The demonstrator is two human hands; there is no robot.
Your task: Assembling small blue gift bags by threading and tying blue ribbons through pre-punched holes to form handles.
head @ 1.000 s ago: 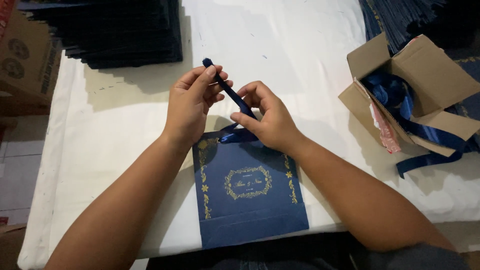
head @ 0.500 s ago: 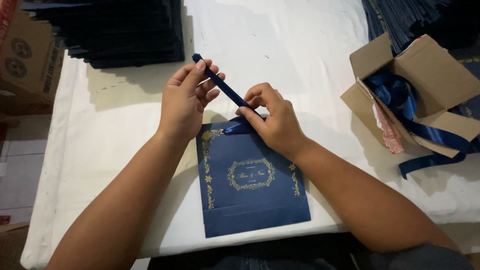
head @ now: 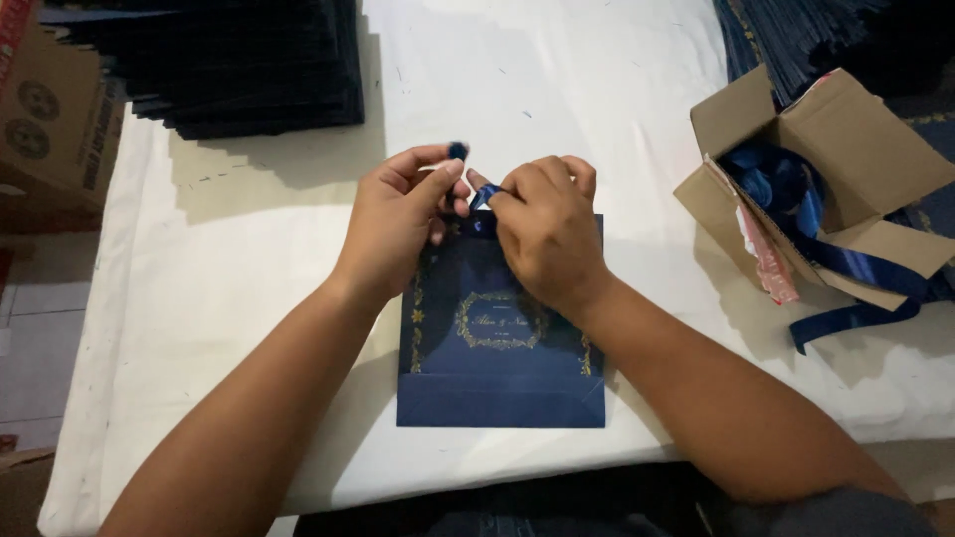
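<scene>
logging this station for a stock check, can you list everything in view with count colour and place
paper bag: one, navy with gold ornament, lying flat at the table's near edge, under both hands
ribbon: one piece, navy, at the bag's top edge, pinched by both hands
flat bag stack: one pile, dark navy, far left of the table
second flat stack: one pile, dark navy, far right, partly cut off
open cardboard box: one, brown, right side of the table
ribbon bundle: count unclear, blue, in the box, one strand trailing out
cardboard carton: one, brown, left edge
table cover: one, white
left hand: bare, on the ribbon's end
right hand: bare, on the ribbon at the bag's top
</scene>
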